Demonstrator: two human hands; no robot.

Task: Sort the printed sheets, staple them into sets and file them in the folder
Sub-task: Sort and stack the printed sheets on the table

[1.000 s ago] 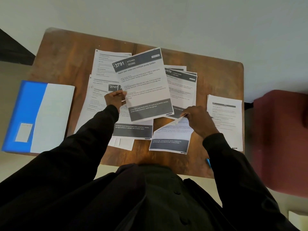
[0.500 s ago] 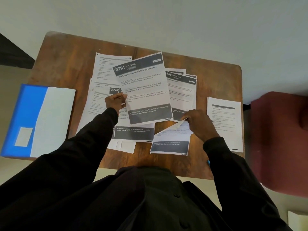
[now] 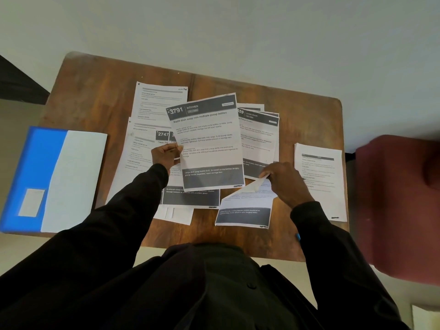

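Note:
Several printed sheets lie spread over the wooden table [image 3: 297, 108]. My left hand [image 3: 165, 156] pinches the left edge of a sheet headed "3791 KITCHEN" [image 3: 209, 144] and holds it lifted above the others. My right hand [image 3: 282, 181] pinches the upper corner of another sheet [image 3: 245, 208], whose top is curled up off the table. A blue and white folder [image 3: 54, 179] lies shut at the table's left edge. One separate sheet [image 3: 320, 179] rests at the right. I see no stapler.
A dark red chair [image 3: 400, 206] stands close to the table's right side. A small blue object [image 3: 298, 236] peeks out by my right sleeve near the front edge. Pale floor surrounds the table.
My left hand has turned the 3791 sheet slightly more upright. My right hand has kept its pinch on the curled corner, which has lifted a little. The camera has shifted slightly.

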